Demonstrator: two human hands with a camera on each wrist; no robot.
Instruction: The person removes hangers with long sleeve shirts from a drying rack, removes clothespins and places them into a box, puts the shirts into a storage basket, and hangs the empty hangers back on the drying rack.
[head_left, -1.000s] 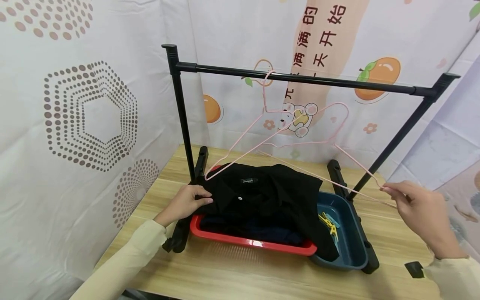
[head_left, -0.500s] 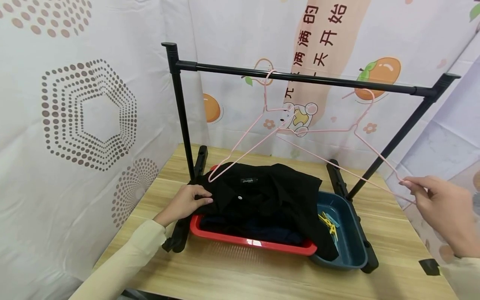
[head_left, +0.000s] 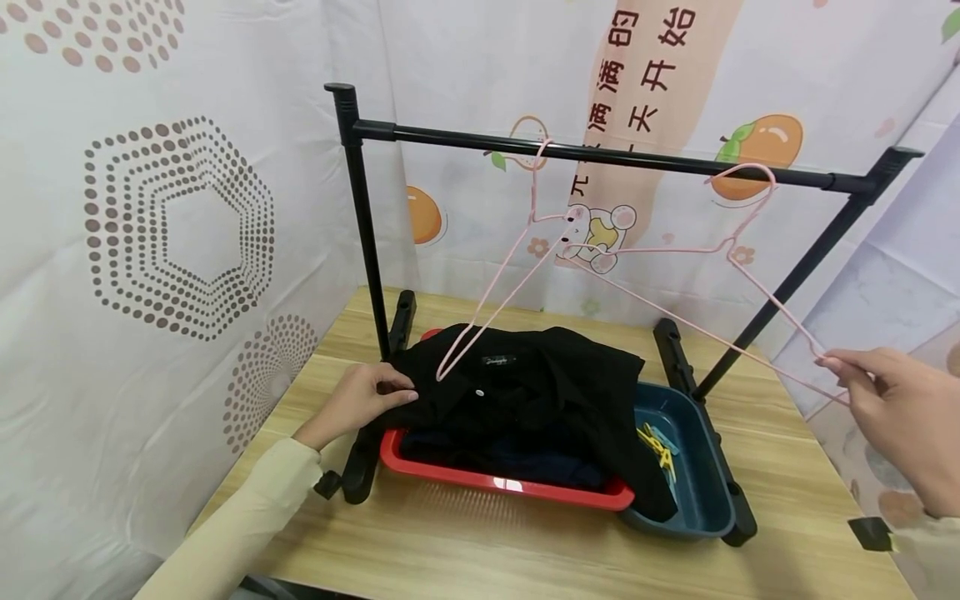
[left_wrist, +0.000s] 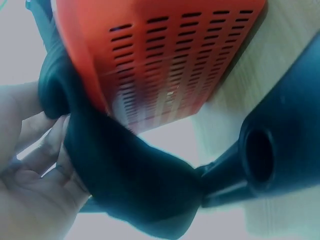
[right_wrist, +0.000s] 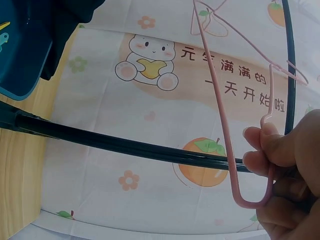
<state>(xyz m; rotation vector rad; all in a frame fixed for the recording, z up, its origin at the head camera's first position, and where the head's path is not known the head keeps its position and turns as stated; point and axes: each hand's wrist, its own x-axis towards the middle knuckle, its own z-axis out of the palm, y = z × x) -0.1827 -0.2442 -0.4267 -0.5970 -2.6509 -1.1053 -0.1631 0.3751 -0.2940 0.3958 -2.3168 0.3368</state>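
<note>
In the head view my left hand [head_left: 360, 402] pinches the left edge of a black collared shirt [head_left: 525, 383], which lies over a red basket [head_left: 510, 485]. The left wrist view shows the fingers curled round a fold of its cloth. At the far right my right hand [head_left: 896, 408] grips one lower corner of a pink clothes hanger [head_left: 772, 296]. That hanger's hook overlaps the black rail [head_left: 637, 156]; whether it sits over it I cannot tell. A second pink hanger [head_left: 495, 292] hangs from the rail's middle, one corner low in front of the shirt.
Beside the red basket stands a blue basin [head_left: 708, 492] with yellow and blue clothespins [head_left: 658, 446], partly under the shirt. The rack's black posts [head_left: 363, 225] and feet flank both on a wooden table [head_left: 480, 558]. A printed curtain [head_left: 465, 67] hangs close behind.
My right hand has moved right with its hanger, whose hook has risen from below the rail to its height. The hanging hanger has turned, its low corner shifting right. My left hand barely moved.
</note>
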